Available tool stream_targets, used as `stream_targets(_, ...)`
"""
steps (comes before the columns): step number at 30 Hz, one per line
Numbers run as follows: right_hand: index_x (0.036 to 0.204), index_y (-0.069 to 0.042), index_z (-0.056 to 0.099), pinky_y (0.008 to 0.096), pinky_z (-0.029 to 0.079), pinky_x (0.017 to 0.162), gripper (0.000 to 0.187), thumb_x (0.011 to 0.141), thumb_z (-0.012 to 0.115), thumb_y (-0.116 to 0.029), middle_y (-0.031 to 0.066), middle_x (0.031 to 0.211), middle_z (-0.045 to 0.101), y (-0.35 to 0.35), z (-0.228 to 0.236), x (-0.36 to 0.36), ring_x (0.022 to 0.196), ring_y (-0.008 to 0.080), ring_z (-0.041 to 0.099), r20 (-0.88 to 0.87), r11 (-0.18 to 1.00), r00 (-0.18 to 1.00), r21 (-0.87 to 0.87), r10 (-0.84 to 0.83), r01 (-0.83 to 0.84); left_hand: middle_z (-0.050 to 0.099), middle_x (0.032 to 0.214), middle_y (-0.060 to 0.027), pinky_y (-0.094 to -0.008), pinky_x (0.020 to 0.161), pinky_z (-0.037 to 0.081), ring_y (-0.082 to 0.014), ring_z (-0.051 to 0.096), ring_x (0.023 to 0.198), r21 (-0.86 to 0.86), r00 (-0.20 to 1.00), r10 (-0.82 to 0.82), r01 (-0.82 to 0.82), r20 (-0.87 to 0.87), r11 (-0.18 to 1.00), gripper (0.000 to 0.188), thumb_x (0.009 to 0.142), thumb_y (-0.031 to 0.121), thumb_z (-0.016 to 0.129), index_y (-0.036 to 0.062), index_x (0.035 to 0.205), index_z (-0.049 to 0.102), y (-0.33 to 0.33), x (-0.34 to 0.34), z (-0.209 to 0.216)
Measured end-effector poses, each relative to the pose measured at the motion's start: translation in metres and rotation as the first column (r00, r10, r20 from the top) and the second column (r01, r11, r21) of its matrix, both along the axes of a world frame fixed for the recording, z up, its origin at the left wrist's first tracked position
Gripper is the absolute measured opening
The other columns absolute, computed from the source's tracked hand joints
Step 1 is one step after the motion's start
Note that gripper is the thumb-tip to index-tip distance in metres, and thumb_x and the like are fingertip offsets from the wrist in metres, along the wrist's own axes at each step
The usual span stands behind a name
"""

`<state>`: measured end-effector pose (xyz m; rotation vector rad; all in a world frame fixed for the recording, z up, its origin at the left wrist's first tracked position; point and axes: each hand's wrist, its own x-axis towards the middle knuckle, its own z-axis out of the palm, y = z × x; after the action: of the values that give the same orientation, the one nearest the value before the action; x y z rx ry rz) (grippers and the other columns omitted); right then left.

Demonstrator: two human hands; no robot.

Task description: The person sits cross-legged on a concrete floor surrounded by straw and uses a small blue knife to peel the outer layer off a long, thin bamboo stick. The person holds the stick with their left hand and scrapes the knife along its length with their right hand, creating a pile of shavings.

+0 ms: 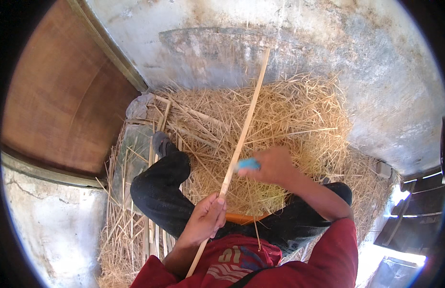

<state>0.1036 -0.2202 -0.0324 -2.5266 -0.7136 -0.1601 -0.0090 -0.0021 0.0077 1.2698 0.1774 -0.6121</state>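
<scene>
My left hand [205,220] grips a long pale wooden strip [246,120] near its lower end; the strip runs up and away over the straw toward the wall. My right hand [272,165] is closed around a small blue-handled tool [247,164], whose tip meets the strip just above my left hand. The tool's blade is hidden. I sit with my legs in dark trousers [165,189] spread on the straw, and I wear a red shirt [299,261].
A heap of dry straw [299,115] covers the floor against a stained concrete wall [280,38]. A brown wooden door [64,96] stands at left. Several cut strips [153,235] lie beside my left leg. An orange object [241,219] peeks out between my legs.
</scene>
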Motion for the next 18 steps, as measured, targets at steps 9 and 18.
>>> stream_targets(9, 0.052, -0.011, 0.051, 0.0380, 0.040, 0.042, 0.067, 0.071, 0.052, -0.075, 0.0079, 0.047, 0.050, 0.000, -0.005, 0.022, 0.041, 0.0267, 0.053, 0.169, 0.989, 0.986, -0.149, 0.006, 0.020, 0.035, 0.048, 0.0020, -0.0201, 0.034, 0.025, -0.0060, 0.028, 0.036, 0.056, 0.999, -0.025, 0.023, 0.027, 0.998, 0.029, 0.101, 0.030, 0.036, 0.0076, 0.085, 0.043, 0.002, -0.002, 0.004)
stream_targets(18, 0.054, -0.010, 0.052, 0.0370, 0.041, 0.041, 0.070, 0.074, 0.048, -0.077, 0.0077, 0.044, 0.046, -0.016, -0.012, 0.045, 0.040, 0.0251, 0.051, 0.228, 0.990, 0.973, -0.140, 0.044, -0.012, 0.034, 0.049, 0.0014, -0.0202, 0.036, 0.028, -0.0069, 0.029, 0.036, 0.060, 1.000, -0.028, 0.029, -0.010, 0.998, 0.030, 0.101, 0.032, 0.037, 0.0074, 0.086, 0.043, 0.002, -0.007, 0.002)
